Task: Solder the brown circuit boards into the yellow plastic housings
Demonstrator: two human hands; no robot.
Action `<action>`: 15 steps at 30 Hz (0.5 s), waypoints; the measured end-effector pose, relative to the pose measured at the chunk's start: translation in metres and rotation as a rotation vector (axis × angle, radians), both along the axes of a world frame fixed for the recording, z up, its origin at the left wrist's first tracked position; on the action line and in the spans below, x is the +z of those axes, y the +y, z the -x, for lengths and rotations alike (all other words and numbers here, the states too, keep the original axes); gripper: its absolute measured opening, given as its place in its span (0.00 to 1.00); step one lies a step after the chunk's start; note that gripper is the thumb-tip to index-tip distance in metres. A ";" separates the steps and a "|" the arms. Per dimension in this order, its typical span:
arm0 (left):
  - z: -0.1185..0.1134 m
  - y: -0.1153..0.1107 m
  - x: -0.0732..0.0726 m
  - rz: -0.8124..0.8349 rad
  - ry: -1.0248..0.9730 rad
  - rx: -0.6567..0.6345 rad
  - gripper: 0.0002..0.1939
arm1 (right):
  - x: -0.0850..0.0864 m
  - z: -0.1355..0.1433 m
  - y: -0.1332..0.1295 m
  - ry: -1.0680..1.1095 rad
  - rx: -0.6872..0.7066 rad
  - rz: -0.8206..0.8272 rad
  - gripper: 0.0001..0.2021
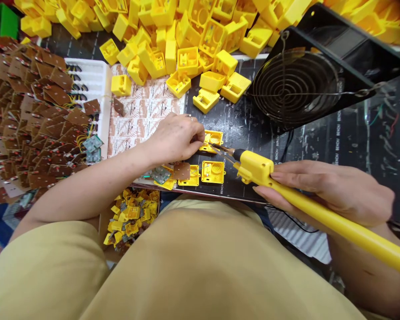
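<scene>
My right hand (333, 191) is wrapped around a yellow soldering iron (256, 166), its tip reaching left into a small yellow plastic housing (215, 137). At that housing's left edge, my left hand (182, 135) is closed in a pinch. Whatever its fingertips hold is hidden. Nearer my body lie another open yellow housing (213, 172) and one partly covered by a brown circuit board (182, 171). A green circuit board (160, 174) rests beside them, over a further yellow part.
A large heap of yellow housings (186, 26) fills the back. At right stands a black fan (296, 84) with a wire guard. Stacked brown boards (26, 106) and a white foam tray (102, 89) are left. Below the edge, a box holds yellow parts (131, 218).
</scene>
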State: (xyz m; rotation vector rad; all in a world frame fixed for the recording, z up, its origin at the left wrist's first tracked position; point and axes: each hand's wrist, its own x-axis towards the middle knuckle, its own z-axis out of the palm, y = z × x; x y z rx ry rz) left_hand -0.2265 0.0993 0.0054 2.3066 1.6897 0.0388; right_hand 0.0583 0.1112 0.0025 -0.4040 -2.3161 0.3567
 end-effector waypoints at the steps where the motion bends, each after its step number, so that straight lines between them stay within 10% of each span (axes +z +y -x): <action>1: -0.001 0.002 0.002 0.020 0.007 0.003 0.09 | 0.002 0.002 0.001 -0.015 -0.002 0.024 0.10; 15: -0.008 0.015 0.009 0.111 0.020 0.033 0.04 | 0.017 -0.007 0.018 -0.117 0.102 0.036 0.05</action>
